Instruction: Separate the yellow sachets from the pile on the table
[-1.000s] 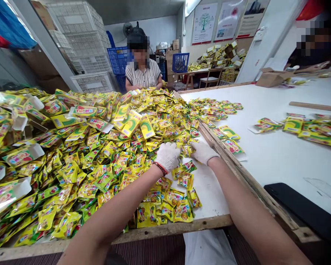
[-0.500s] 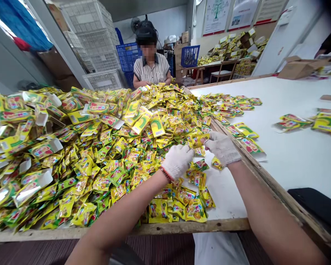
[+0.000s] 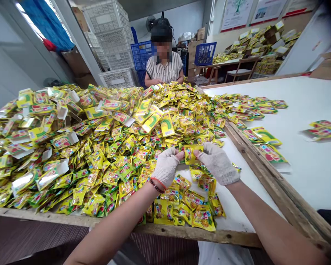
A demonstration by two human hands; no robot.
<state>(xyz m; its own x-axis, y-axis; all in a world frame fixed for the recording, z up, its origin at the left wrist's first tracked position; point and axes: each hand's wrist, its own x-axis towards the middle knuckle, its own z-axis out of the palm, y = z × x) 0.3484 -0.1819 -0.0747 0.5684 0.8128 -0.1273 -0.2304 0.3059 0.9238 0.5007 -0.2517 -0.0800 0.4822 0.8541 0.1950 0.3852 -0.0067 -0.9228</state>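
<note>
My left hand, in a white glove with bare fingertips, is closed at the left edge of a small yellow candy packet. The right hand, gloved alike, pinches the packet's right side between thumb and fingers. A bit of green and red shows by the left fingertips; whether it is a second packet I cannot tell. Below the hands lie several loose yellow packets on the white tabletop. A large heap of yellow and green packets rises to the left, with flat yellow cartons on top.
Wooden strips edge the work area at right and front. Beyond the right strip, more cartons lie on a white table. Across the heap sits a co-worker in a striped shirt. White crates and a blue basket stand behind.
Both hands have come nearer to me, and the yellow packet is now held up flat between them. The camera view has swung left, shifting the scene rightward.
</note>
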